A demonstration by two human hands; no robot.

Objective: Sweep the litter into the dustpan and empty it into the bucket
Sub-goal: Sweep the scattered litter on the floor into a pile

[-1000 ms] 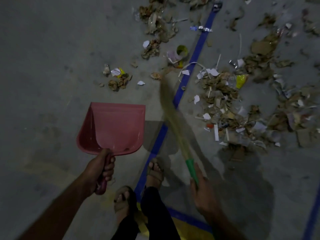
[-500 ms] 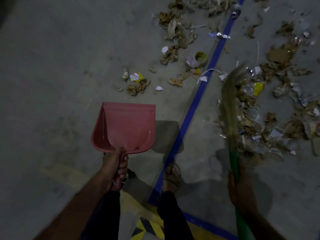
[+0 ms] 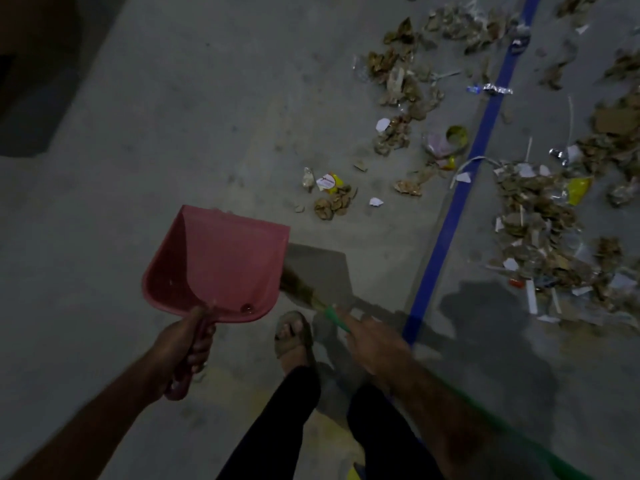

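My left hand (image 3: 181, 348) grips the handle of a red dustpan (image 3: 214, 265), held above the concrete floor with its mouth pointing away from me. My right hand (image 3: 375, 344) holds the green handle of a grass broom (image 3: 299, 287), whose bristles lie low beside the dustpan's right edge. Litter (image 3: 540, 220) of cardboard scraps, paper bits and wrappers lies heaped to the right of a blue floor line (image 3: 450, 220). A smaller scatter of litter (image 3: 330, 194) lies just beyond the dustpan. No bucket is in view.
More litter (image 3: 401, 81) trails toward the top of the view on both sides of the line. My sandalled foot (image 3: 292, 336) stands between my hands. A dark shape (image 3: 31, 81) fills the upper left corner.
The broom has swung from the litter heap on the right across the blue line to the dustpan's right side. The view has shifted, and the dustpan stays in my left hand.
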